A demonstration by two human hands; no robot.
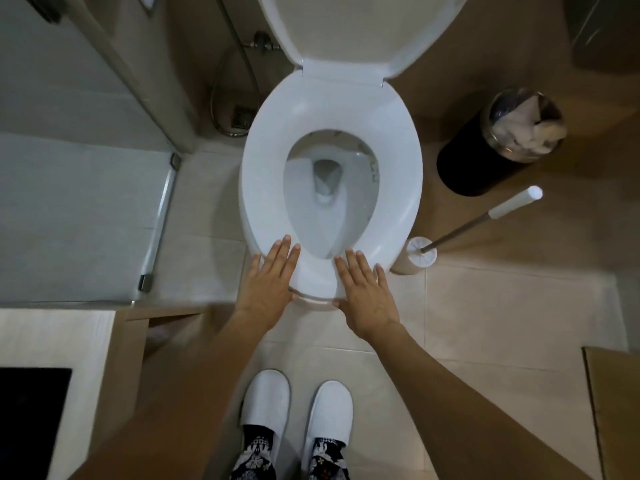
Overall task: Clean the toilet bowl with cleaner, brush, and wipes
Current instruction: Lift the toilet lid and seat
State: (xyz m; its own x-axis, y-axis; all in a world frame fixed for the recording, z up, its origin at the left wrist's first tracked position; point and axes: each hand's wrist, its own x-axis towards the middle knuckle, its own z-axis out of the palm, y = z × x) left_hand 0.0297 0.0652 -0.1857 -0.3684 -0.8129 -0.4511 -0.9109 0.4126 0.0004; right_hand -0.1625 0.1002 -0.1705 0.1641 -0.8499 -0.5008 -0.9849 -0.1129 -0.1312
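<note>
Fingers of both hands straight and close together, palms down, holding nothing. Left hand [268,284]: fingertips lie over the front-left edge of the seat [270,161], just left of the bowl opening; whether they press on it or hover just above cannot be told. Right hand [363,292]: fingers lie over the front-right edge of the seat, thumb side toward the seat's front lip. The two hands sit on either side of the seat's front tip, apart from each other, centre frame, slightly below middle.

Seat is down. Lid [356,29] is raised, top centre of frame. Bowl [327,181] is open to view through the seat, with water at the bottom, centre frame.

Brush [481,220] stands in its white holder [415,261] on the floor just right of the seat's front, handle tilted toward the upper right. Black bin [485,157] with crumpled white paper inside, right of the toilet, above the brush.

Hose [228,98] loops down the wall at upper left of the toilet. Glass partition [86,133] fills the left of frame. Two white slippers [298,407] at bottom centre, between the forearms, on pale floor tiles [502,323].
</note>
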